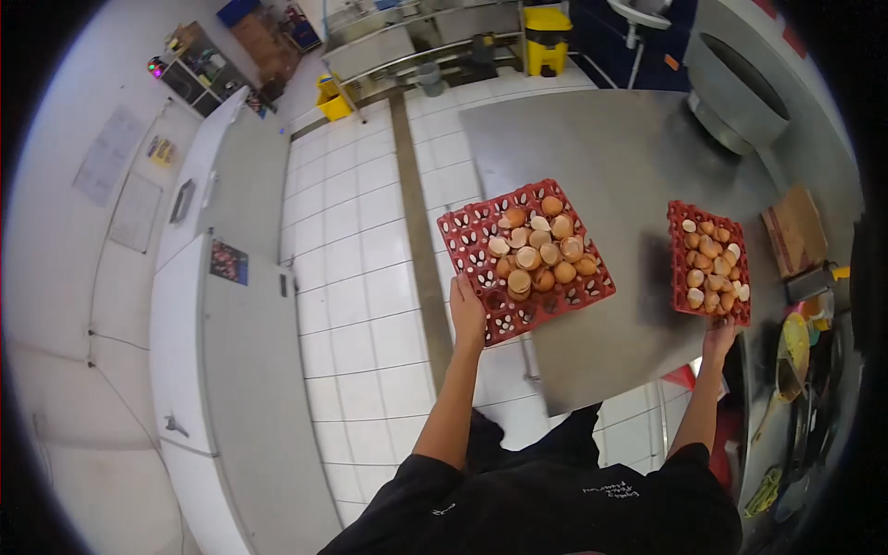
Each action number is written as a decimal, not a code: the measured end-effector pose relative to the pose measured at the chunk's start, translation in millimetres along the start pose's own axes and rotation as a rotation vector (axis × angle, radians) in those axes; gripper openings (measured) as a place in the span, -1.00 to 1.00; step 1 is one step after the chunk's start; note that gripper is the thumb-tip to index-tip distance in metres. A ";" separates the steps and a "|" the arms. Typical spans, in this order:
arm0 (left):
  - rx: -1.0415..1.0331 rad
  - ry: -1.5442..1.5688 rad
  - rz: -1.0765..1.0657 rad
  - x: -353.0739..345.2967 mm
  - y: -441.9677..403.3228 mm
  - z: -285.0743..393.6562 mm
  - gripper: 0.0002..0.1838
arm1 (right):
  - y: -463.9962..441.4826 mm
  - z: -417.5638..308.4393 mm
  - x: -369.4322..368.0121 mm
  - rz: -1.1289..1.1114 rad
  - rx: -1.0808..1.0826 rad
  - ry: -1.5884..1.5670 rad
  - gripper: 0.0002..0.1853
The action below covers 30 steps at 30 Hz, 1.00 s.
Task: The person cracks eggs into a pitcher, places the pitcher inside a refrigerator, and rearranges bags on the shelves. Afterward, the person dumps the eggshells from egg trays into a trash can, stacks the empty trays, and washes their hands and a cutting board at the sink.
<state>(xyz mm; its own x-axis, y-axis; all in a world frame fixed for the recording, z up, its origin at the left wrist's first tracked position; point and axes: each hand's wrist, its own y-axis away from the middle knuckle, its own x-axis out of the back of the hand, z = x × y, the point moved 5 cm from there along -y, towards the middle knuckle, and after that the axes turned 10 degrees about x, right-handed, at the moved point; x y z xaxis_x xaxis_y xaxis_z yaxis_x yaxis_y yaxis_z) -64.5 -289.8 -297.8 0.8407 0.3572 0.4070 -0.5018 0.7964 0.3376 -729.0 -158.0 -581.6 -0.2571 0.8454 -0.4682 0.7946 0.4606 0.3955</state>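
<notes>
My left hand (468, 313) grips the lower left edge of a red egg tray (472, 262), which holds a heap of cracked, empty eggshells (542, 248). That tray is held up at the left edge of the steel table (592, 356), partly over the floor. On the right, my right hand (718, 339) holds a second red tray (678, 258) by its lower edge, with more broken shells (710, 264) piled on it. This tray is tilted, over the right part of the table. The fingers of both hands are partly hidden under the trays.
A large metal bowl (737, 92) stands at the table's far right. A cardboard box (795, 231) and utensils (793, 356) lie along the right side. White freezers (250, 370) line the left wall. Beyond the table are a yellow bin (548, 42), a grey bucket (430, 80) and a steel sink (370, 51).
</notes>
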 end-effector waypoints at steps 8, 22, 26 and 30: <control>-0.012 -0.052 0.093 -14.8 61.5 72.6 -0.45 | -21.2 -57.5 -25.0 -0.087 -0.068 -0.033 -0.62; -0.018 0.367 -0.098 -3.8 54.7 98.7 -0.51 | 16.1 -116.9 -52.6 0.010 -0.032 -0.263 -0.58; -0.059 0.372 -0.058 23.1 17.9 69.4 -0.53 | 11.6 -94.1 -26.4 0.001 0.014 -0.329 -0.54; -0.043 0.388 -0.003 59.6 -2.3 82.2 -0.52 | 52.7 -118.5 -55.3 0.095 -0.004 -0.262 -0.46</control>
<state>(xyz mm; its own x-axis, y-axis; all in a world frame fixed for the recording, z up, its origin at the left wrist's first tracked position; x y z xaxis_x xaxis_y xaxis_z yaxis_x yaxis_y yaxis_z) -30.0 -310.4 -204.7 0.8610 0.5059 0.0523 -0.4969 0.8147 0.2990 -738.1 -148.4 -441.2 -0.0300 0.7864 -0.6169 0.8062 0.3839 0.4501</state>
